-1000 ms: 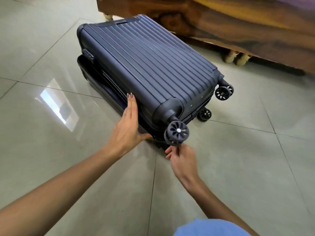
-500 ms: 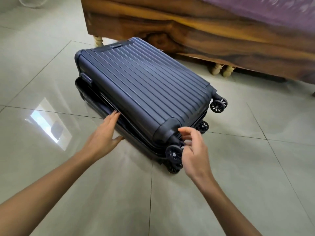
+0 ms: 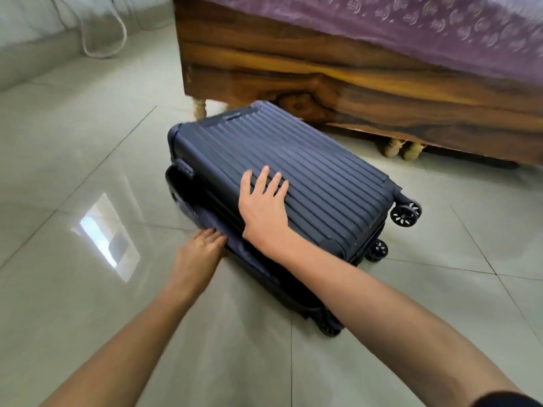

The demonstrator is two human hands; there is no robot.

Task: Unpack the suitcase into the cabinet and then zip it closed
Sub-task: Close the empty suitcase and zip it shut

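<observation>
Our right grip (image 3: 264,210) lies flat and open on the suitcase (image 3: 323,177) directly beneath it. Our left grip (image 3: 199,254), fingers straight, touches the lining (image 3: 235,248) in the gap below. We should tuck it in and press flush before zipping.

Single head-worn view: looks forward and steeply down, near suitcase (image 3: 308,177) on floor (image 3: 88,142); bed (image 3: 323,69) across top edge.
</observation>
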